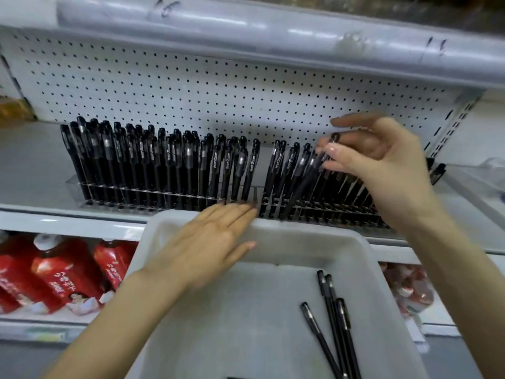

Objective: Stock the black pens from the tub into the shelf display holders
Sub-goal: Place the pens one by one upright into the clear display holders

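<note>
Lying loose on the bottom of the white tub [366, 250], close under the camera, four or so black pens [332, 310] are waiting at its right side. The left hand [207, 242] is reaching flat across the tub's far rim, fingers straight and gripping nothing, its fingertips arriving at the foot of the clear display holders [131, 192] on the shelf [32, 165]. Those holders are standing full of upright black pens, with a narrow gap showing near the middle of the row. Just right of that gap, the right hand [382, 160] is pinching one slanted pen [308, 181] near its cap between thumb and fingertips; its tip appears to be sitting down in the holder, though blur is making that uncertain. A white pegboard [191, 86] is backing the shelf, and red bottles [62, 274] are sitting on the shelf below.
</note>
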### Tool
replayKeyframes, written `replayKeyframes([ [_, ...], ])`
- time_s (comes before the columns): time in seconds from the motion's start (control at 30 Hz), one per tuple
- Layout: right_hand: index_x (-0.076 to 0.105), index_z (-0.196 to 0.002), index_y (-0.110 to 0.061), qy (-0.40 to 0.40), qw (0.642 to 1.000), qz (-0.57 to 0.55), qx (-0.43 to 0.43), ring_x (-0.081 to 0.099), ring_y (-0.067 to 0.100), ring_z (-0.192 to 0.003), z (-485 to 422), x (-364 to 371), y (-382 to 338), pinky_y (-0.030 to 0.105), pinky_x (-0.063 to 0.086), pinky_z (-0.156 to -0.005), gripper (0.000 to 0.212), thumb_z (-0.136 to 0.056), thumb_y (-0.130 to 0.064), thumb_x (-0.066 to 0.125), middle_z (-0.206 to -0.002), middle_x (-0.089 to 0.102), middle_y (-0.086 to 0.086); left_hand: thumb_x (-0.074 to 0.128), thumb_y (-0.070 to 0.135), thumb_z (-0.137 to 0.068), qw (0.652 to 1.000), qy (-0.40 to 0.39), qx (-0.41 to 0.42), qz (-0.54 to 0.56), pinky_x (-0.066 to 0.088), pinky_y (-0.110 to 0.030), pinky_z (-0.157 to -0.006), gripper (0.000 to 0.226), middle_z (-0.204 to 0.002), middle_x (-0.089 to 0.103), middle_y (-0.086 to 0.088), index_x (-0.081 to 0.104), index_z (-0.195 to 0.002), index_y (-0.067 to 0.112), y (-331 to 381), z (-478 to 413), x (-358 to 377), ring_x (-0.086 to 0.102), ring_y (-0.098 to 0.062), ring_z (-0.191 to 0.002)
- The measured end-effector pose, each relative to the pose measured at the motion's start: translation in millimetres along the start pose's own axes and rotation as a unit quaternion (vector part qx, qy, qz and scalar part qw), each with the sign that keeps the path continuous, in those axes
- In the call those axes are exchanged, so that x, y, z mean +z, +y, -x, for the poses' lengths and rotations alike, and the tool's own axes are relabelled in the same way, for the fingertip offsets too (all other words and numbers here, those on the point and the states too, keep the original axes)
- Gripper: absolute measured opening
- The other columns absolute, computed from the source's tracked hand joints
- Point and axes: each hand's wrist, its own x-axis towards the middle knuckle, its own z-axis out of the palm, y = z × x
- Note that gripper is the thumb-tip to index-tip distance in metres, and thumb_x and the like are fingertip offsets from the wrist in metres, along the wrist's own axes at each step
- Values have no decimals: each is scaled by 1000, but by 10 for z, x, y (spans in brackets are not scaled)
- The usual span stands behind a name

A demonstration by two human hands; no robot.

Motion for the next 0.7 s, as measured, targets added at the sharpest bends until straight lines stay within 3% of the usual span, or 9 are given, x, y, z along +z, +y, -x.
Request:
replayKeyframes([
  [0.2, 60, -91, -15, 65, 996, 43, -51, 70, 16, -91, -99, 189, 177, 34, 58, -80, 19, -80, -3, 72, -95, 71, 9, 31, 50, -93, 1000, -6, 5, 5, 20, -29, -107, 60, -132, 57, -3, 53, -133, 11, -28, 31, 97, 54, -14, -122],
  [0.37, 61, -90, -15, 65, 994, 73, -50, 69, 17, -94, -162, 240, 308, 42, 55, -87, 20, -79, -9, 75, -96, 70, 10, 25, 54, -95, 999, 1, 9, 32, 11, -27, -110, 64, -139, 51, -4, 46, -138, 11, -37, 32, 140, 46, -15, -129],
  [0.53, 65, -87, -14, 26, 991, 128, -34, 69, 9, -89, -244, 295, 330, 34, 54, -89, 18, -75, -11, 79, -89, 72, 0, 17, 58, -94, 997, 38, 15, 65, 0, -25, -113, 70, -149, 37, -1, 34, -145, 15, -43, 14, 189, 30, -11, -139],
  [0.7, 68, -86, -23, -18, 974, 223, -35, 66, 0, -86, -294, 377, 331, 24, 51, -90, 13, -78, -17, 76, -87, 69, -14, 22, 56, -95, 998, 15, 2, 60, 8, -28, -112, 67, -144, 45, -3, 42, -141, 12, -23, 6, 188, 39, -14, -134],
])
